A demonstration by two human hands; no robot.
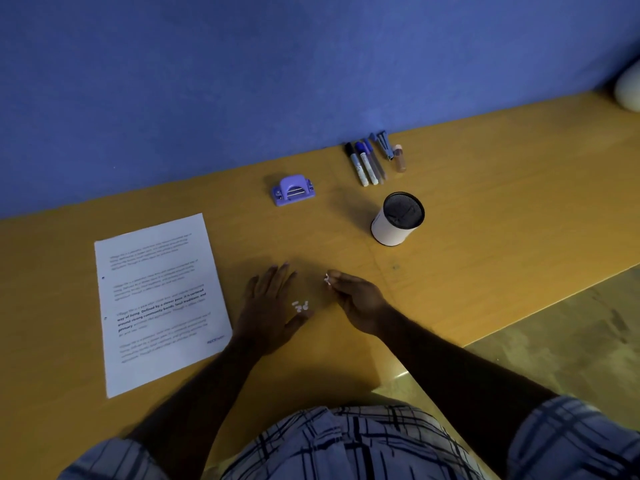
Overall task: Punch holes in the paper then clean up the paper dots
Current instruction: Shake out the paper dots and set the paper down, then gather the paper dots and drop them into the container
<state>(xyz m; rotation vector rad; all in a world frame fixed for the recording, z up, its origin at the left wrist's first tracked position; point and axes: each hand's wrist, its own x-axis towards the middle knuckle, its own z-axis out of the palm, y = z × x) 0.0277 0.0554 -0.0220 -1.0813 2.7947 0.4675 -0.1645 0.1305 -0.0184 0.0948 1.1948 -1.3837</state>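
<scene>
A printed white sheet of paper (157,299) lies on the wooden desk at the left, with two punched holes near its left edge. A purple hole punch (293,189) sits farther back in the middle. Several white paper dots (300,305) lie on the desk between my hands. My left hand (268,306) rests flat and open, palm down, just left of the dots. My right hand (356,299) hovers to the right of them, thumb and finger pinched on a few paper dots (326,279).
A white cylindrical holder with a black mesh inside (398,220) stands right of centre. Several markers and pens (372,159) lie by the blue wall. The desk's front edge (519,323) runs diagonally at the right, with floor beyond.
</scene>
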